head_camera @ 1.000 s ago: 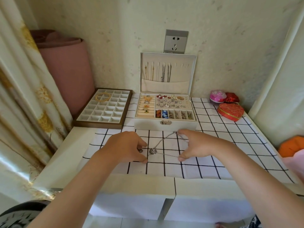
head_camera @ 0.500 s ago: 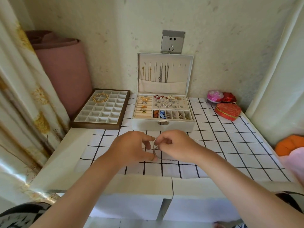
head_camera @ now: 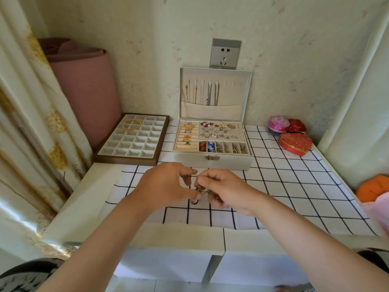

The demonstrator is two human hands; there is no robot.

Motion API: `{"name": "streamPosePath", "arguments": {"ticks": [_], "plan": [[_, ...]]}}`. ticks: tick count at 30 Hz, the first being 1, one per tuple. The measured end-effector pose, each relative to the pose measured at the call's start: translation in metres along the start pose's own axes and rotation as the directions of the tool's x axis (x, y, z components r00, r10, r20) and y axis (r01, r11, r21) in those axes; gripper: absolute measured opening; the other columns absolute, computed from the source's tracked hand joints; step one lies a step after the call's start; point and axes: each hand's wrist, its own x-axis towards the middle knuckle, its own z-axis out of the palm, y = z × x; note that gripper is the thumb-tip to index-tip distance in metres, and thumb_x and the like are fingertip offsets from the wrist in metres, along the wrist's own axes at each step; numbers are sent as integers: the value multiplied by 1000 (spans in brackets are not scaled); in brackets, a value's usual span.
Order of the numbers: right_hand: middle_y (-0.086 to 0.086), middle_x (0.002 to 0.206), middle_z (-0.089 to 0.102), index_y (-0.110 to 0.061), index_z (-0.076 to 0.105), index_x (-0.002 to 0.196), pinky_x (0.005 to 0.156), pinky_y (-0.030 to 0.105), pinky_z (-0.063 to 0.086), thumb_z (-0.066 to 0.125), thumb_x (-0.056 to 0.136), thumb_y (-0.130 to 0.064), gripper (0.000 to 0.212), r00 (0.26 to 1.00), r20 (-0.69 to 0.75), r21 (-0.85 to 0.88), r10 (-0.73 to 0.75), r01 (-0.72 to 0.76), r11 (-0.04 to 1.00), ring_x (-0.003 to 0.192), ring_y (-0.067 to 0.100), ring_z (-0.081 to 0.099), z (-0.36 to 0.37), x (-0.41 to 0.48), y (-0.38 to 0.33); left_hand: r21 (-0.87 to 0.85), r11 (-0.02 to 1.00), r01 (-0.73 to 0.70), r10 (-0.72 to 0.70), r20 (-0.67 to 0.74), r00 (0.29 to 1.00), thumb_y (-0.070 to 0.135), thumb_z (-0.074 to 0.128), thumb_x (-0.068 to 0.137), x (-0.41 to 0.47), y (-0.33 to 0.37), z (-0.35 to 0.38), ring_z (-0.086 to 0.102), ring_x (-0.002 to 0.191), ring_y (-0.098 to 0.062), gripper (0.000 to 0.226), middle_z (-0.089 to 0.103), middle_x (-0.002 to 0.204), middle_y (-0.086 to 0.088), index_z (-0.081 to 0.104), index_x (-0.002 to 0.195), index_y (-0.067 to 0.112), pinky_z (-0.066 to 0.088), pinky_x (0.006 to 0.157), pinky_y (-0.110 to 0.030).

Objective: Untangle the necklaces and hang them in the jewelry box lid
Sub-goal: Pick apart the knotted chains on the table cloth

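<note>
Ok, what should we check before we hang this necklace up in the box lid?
1. Left hand and right hand both pinch the necklace: ok.
2. Necklace free of knots: cannot tell, the fingers hide most of it.
3. Jewelry box lid open and upright: ok.
4. Free hooks on the lid's right side: ok.
5. Hanging necklaces clear of those hooks: ok.
</note>
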Motion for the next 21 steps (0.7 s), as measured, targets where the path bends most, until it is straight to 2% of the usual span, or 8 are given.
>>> {"name": "streamPosePath", "arguments": {"ticks": [2,4,9,11,12,14,19,21], "plan": [[4,68,67,-16,70,104,38,21,22,50,105,-18,20,999,-35,-39,-20,19,999,39,10,32,-4,3,1,-20,1000,7,-7,38,999,62,81,64,1,-2,-4,57,86,5,60,64,92,26,65,119,47,48,76,-21],[2,66,66,-17,71,109,38,20,24,52,103,-13,21,999,-44,-170,-7,-1,985,39,7,34,-10,4,-2,-3,1000,23,-23,89,996,62,82,64,0,-4,-8,58,86,5,59,65,93,26,66,118,46,48,76,-22],[-3,80,75,-33,68,123,45,23,32,59,98,-13,33,955,205,-457,214,-99,884,45,11,40,-19,0,-8,102,995,-6,-6,113,994,60,82,64,-2,-9,-9,58,88,6,39,65,88,27,72,99,49,44,74,-18],[-8,90,78,-32,70,122,74,25,52,70,90,-16,35,947,214,-564,240,-81,822,68,5,66,-21,-1,-8,106,994,-31,17,131,991,58,83,64,-3,-8,-6,58,86,6,26,65,88,27,70,85,50,42,70,-16],[-8,94,78,-29,73,119,91,25,51,76,86,-15,36,951,203,-567,234,-81,820,85,4,71,-22,-1,-7,116,992,-40,24,143,989,58,82,64,-3,-7,-5,58,86,5,25,64,89,27,70,85,50,42,71,-17],[-6,97,78,-24,75,114,100,24,48,82,80,-12,37,956,184,-513,229,-105,852,98,5,72,-25,-2,-6,165,985,-56,28,170,985,56,82,67,-1,-6,-4,58,89,4,38,64,95,27,71,103,48,45,75,-18],[-3,99,78,-31,71,119,94,29,52,81,82,-19,40,946,239,-469,218,-84,879,95,15,72,-34,-9,-10,294,956,-2,-59,196,979,51,79,73,4,-17,-13,55,105,-1,64,64,112,27,57,132,44,43,83,-22],[-3,93,79,-34,72,115,56,29,43,75,88,-28,28,949,220,-483,227,-96,870,75,33,53,-39,-11,-11,301,953,29,-87,181,980,51,81,72,5,-22,-17,54,109,-2,63,63,109,28,59,130,44,43,87,-24]]}}
